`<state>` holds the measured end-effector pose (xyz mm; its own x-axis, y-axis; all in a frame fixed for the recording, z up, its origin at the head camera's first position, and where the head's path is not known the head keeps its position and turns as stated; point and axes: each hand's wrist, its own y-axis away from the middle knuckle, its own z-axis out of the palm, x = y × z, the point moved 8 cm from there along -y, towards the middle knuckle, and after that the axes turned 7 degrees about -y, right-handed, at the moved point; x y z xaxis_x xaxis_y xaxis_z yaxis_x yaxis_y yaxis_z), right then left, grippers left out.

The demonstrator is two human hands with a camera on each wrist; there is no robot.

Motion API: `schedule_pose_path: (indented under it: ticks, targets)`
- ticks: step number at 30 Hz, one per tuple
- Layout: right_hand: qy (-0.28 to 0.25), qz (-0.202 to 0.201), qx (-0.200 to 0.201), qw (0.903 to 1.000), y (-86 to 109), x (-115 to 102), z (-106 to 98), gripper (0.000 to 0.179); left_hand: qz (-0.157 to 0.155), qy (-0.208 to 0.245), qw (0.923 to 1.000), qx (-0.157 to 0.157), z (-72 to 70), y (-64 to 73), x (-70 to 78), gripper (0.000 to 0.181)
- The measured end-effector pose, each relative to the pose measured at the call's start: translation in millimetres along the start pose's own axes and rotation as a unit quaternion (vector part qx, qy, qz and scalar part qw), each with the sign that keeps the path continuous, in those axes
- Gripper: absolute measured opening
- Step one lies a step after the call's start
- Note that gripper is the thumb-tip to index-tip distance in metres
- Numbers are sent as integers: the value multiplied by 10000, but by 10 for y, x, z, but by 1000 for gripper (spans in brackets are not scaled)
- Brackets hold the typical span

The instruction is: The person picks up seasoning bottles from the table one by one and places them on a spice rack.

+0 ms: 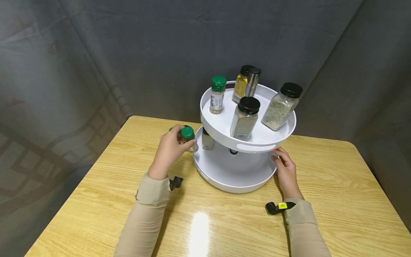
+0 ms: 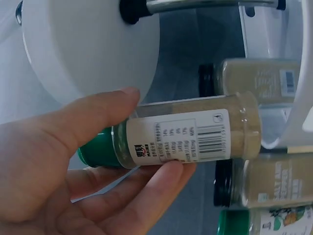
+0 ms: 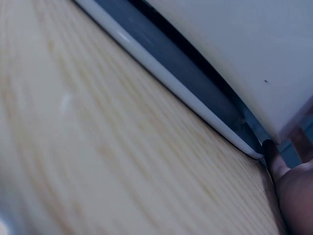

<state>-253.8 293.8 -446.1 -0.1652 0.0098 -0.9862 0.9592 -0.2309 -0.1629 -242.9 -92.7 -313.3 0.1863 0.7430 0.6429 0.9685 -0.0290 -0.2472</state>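
My left hand [image 1: 170, 150] holds a small green-capped spice jar [image 2: 181, 134], thumb on one side and fingers on the other. Tan powder fills it, and its barcode label shows in the left wrist view. The jar is beside the left rim of a white two-tier turntable's lower tray [image 1: 237, 175]. Inside that rim stands a black-capped jar [image 1: 208, 142], partly under the upper tray [image 1: 221, 126]. At the turntable's right side, my right hand [image 1: 286, 173] grips the rim, thumb nearer me and fingers partly hidden; the right wrist view shows the thumb at the tray's edge.
On the upper tray stand a green-capped jar [image 1: 216, 101], a yellow-filled jar [image 1: 239, 88], a grinder [image 1: 252, 85], a tan-filled jar [image 1: 244, 124] and a herb jar [image 1: 278, 111]. Past my left hand are another black-capped jar [image 2: 269, 181] and a green-capped one [image 2: 283, 221]. A grey curtain [image 1: 144, 53] hangs behind.
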Motion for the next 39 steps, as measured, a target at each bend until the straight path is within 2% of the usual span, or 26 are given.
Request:
schedule_pose_path:
  ticks: [12, 25, 39]
  targets:
    - [-79, -60, -35, 9999, 3, 9, -12, 27, 198, 83, 9995, -232, 202, -12, 76, 46]
    - [-9, 116, 2, 9999, -7, 47, -3, 28, 351, 23, 9982, -486, 418, -10, 81, 40]
    - [80, 90, -48, 9999, -13, 40, -9, 29, 421, 182, 9959, -778, 557, -14, 104, 42]
